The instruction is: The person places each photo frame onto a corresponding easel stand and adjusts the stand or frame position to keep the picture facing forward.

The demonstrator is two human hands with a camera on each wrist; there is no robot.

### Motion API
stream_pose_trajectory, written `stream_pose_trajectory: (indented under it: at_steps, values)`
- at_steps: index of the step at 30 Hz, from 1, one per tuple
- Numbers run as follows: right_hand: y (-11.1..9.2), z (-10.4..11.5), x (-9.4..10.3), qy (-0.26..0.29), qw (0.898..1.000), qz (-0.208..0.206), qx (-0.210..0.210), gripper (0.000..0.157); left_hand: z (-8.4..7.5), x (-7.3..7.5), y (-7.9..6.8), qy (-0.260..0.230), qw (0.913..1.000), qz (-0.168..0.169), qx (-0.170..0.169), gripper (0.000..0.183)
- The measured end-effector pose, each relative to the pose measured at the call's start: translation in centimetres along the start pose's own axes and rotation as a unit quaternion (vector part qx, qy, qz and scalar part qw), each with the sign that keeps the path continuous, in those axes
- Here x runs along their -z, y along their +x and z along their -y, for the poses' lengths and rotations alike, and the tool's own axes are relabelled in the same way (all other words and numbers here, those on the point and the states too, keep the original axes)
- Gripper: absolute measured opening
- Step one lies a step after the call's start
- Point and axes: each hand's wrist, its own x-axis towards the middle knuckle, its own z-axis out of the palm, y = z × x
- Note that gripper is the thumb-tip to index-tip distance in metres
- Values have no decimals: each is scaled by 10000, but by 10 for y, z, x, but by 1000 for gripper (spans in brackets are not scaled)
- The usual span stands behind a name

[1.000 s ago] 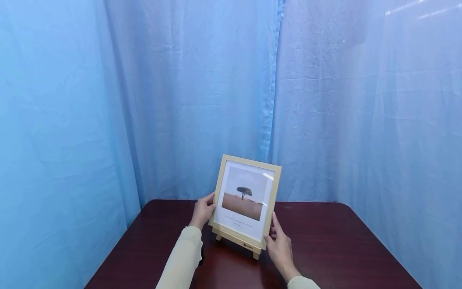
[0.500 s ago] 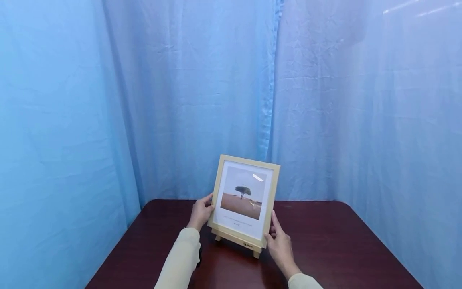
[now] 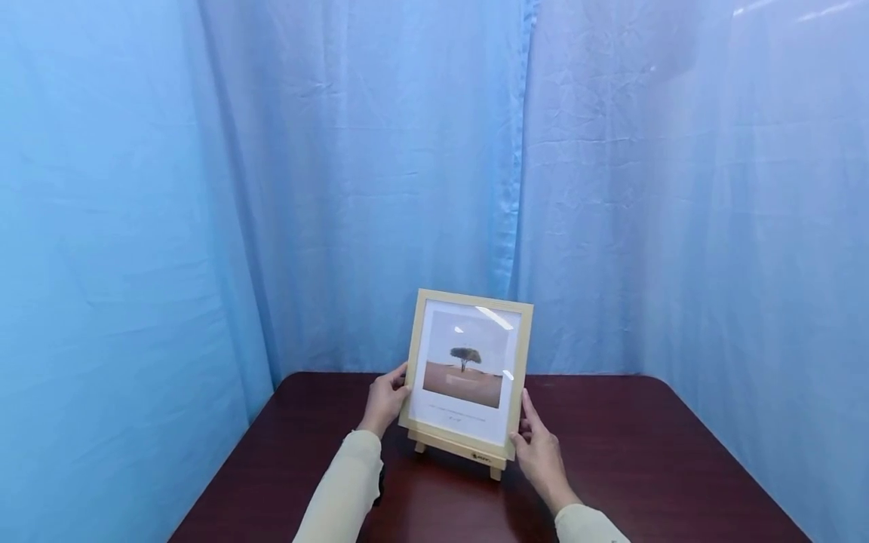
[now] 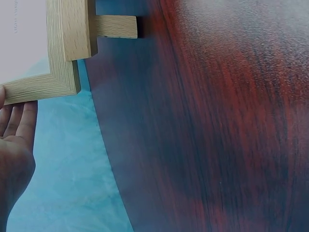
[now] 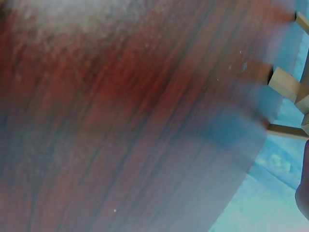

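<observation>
A picture frame (image 3: pixel 468 418) of pale wood, showing a tree on brown ground, leans on a small wooden easel (image 3: pixel 456 445) in the head view. My left hand (image 3: pixel 384 403) holds its left side, thumb towards the front. On the right edge, low down, my right hand (image 3: pixel 541 458) grips with the thumb near the front and the fingers along the side. The left wrist view gives the frame's lower corner (image 4: pixel 43 88), the easel ledge (image 4: pixel 79 29) and part of the left hand (image 4: pixel 15 159). In the right wrist view are the easel legs (image 5: pixel 285 84) and a bit of the right hand (image 5: pixel 303 193).
The easel stands on a glossy dark red-brown table (image 3: pixel 631 467) with rounded far corners. Light blue curtains (image 3: pixel 380 188) hang behind it and along both sides. Ceiling light reflects in the frame's glass.
Frame and easel have turned slightly, so the right side sits a little higher and the frame looks less tilted. Both hands have moved with it, keeping their hold. The head view has shifted a little.
</observation>
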Motion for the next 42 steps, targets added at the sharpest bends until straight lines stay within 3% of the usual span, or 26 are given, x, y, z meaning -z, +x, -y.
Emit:
stream_pose_trajectory:
  at_steps: [12, 29, 42]
  values:
    - [5, -1, 5, -36, 9999, 137, 15, 85, -1, 2, -8, -140, 9998, 72, 86, 53]
    - [15, -10, 11, -46, 9991, 405, -84, 84, 1, 3, -18, 17, 9995, -67, -298, 51]
    - [21, -15, 13, -29, 9985, 543, -55, 84, -1, 2, -25, -128, 9998, -79, -96, 52]
